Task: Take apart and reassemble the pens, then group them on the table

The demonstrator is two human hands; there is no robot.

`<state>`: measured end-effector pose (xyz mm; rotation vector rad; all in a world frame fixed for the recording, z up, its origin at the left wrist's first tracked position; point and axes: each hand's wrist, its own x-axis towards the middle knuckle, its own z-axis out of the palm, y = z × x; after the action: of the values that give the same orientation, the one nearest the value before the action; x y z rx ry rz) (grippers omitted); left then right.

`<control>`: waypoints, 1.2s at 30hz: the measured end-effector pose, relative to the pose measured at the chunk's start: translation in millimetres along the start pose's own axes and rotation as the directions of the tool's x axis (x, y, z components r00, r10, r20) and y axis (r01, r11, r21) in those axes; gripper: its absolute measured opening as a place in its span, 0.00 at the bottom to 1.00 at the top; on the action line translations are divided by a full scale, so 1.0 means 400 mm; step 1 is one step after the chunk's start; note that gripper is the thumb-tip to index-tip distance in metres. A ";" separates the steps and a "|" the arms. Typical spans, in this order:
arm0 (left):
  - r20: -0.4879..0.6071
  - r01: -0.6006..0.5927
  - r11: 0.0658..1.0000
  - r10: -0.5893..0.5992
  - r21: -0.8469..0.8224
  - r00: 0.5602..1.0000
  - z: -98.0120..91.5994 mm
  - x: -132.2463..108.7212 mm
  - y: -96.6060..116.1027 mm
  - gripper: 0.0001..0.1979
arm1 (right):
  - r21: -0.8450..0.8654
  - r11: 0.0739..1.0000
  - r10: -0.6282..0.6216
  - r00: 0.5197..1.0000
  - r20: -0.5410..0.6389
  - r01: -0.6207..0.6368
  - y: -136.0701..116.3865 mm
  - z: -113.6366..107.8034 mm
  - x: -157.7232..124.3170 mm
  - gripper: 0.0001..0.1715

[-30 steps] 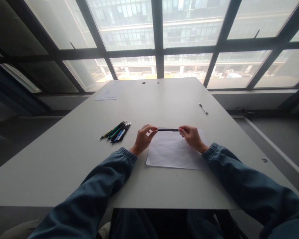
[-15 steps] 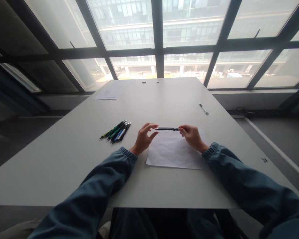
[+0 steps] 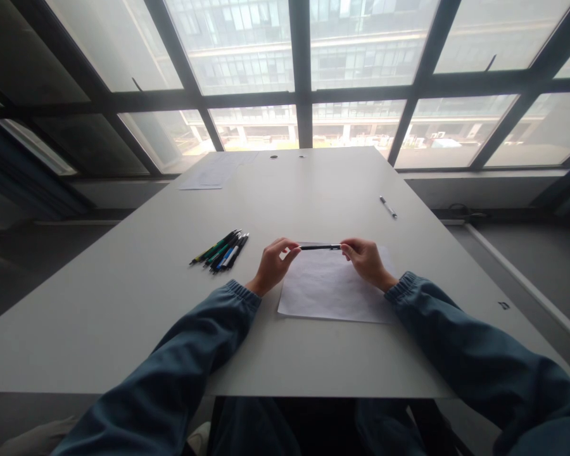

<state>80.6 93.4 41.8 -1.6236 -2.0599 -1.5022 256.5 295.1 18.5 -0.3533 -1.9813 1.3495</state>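
Note:
A dark pen [image 3: 319, 247] is held level between my two hands, over the upper edge of a white sheet of paper [image 3: 332, 288]. My left hand [image 3: 276, 261] pinches its left end between thumb and fingers. At the other end, my right hand [image 3: 363, 258] grips it with closed fingers, above the paper's right part. To the left of my left hand lies a loose bundle of several pens [image 3: 222, 251], black, green and blue among them.
A single pen [image 3: 388, 207] lies far right on the white table [image 3: 137, 304]. Papers [image 3: 209, 174] rest at the far left corner. A small dark mark or object [image 3: 504, 305] is near the right edge. Large windows [image 3: 351, 50] stand behind the table.
The thumb and fingers of my left hand have closed onto the pen's left end; they were apart around it before. My right hand keeps its grip in the same place.

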 end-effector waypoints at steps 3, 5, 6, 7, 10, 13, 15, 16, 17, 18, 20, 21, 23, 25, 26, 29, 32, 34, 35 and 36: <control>0.027 0.041 0.999 -0.040 -0.028 0.999 0.002 -0.001 -0.008 0.14 | 0.006 1.000 -0.001 1.000 0.000 0.001 0.003 0.001 0.001 0.18; 0.036 0.069 0.996 -0.068 -0.047 0.997 0.004 -0.001 -0.012 0.13 | 0.013 1.000 -0.001 1.000 -0.007 0.001 0.006 0.001 0.002 0.18; 0.032 0.071 0.996 -0.069 -0.052 0.997 0.004 -0.002 -0.013 0.14 | 0.015 1.000 -0.001 1.000 -0.011 0.001 0.008 0.001 0.003 0.18; 0.024 0.060 0.997 -0.059 -0.050 0.998 0.005 -0.002 -0.013 0.15 | 0.016 1.000 -0.002 1.000 -0.015 0.002 0.009 0.001 0.003 0.18; -0.009 -0.008 1.000 0.008 -0.017 1.000 0.005 -0.002 -0.012 0.14 | 0.010 1.000 -0.003 1.000 -0.016 0.003 0.012 0.001 0.004 0.18; -0.026 -0.042 0.999 0.042 0.006 0.999 0.004 -0.002 -0.010 0.07 | 0.008 1.000 -0.001 1.000 -0.013 0.001 0.012 0.001 0.004 0.18; -0.027 -0.041 0.999 0.041 0.005 0.999 0.004 -0.002 -0.010 0.06 | 0.006 1.000 -0.001 1.000 -0.008 0.001 0.012 0.000 0.003 0.17; -0.026 -0.037 0.999 0.037 0.004 0.999 0.004 -0.003 -0.010 0.06 | 0.005 1.000 -0.003 1.000 -0.007 0.003 0.011 0.000 0.003 0.17; -0.024 -0.033 0.999 0.033 0.005 0.999 0.004 -0.003 -0.011 0.06 | 0.004 1.000 -0.005 1.000 -0.007 0.005 0.010 0.000 0.003 0.17; -0.024 -0.028 1.000 0.029 0.008 0.999 0.004 -0.003 -0.011 0.07 | 0.004 1.000 -0.008 1.000 -0.007 0.008 0.009 0.000 0.002 0.17; -0.021 -0.018 1.000 0.019 0.016 1.000 0.004 -0.002 -0.010 0.09 | 0.005 1.000 -0.010 1.000 -0.008 0.010 0.008 0.000 0.002 0.17; -0.018 -0.012 1.000 0.013 0.020 1.000 0.003 -0.002 -0.008 0.10 | 0.005 1.000 -0.010 1.000 -0.007 0.010 0.008 0.000 0.002 0.17; -0.006 0.003 1.000 -0.003 0.021 1.000 0.002 -0.001 -0.005 0.13 | 0.006 1.000 -0.008 1.000 -0.005 0.008 0.007 0.001 0.002 0.18; 0.016 0.030 0.999 -0.030 0.020 0.999 0.001 -0.001 -0.003 0.16 | 0.005 1.000 -0.008 1.000 -0.002 0.008 0.006 0.001 0.002 0.18; 0.030 0.049 0.999 -0.050 0.019 0.998 0.001 -0.002 -0.003 0.18 | 0.005 1.000 -0.009 1.000 -0.001 0.009 0.006 0.001 0.002 0.18; 0.086 0.108 0.994 -0.108 -0.001 0.990 0.001 -0.006 -0.010 0.24 | 0.010 1.000 -0.016 1.000 0.003 0.016 0.006 0.002 0.002 0.18; 0.117 0.131 0.990 -0.124 -0.060 0.985 0.001 -0.009 -0.019 0.26 | 0.015 1.000 -0.018 1.000 0.005 0.018 0.007 0.001 0.002 0.17; 0.098 0.130 0.987 -0.121 -0.091 0.988 0.002 -0.008 -0.020 0.22 | 0.013 1.000 -0.013 1.000 0.000 0.013 0.008 0.001 0.002 0.17; 0.079 0.123 0.988 -0.116 -0.094 0.990 0.002 -0.007 -0.020 0.20 | 0.011 1.000 -0.010 1.000 -0.003 0.010 0.009 0.001 0.002 0.17; 0.059 0.111 0.990 -0.106 -0.091 0.993 0.002 -0.006 -0.019 0.19 | 0.007 1.000 -0.008 1.000 -0.006 0.008 0.009 0.001 0.003 0.17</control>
<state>76.0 93.0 35.3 -1.6265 -2.1694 -1.6315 254.9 297.1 15.5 -0.3459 -1.9709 1.3482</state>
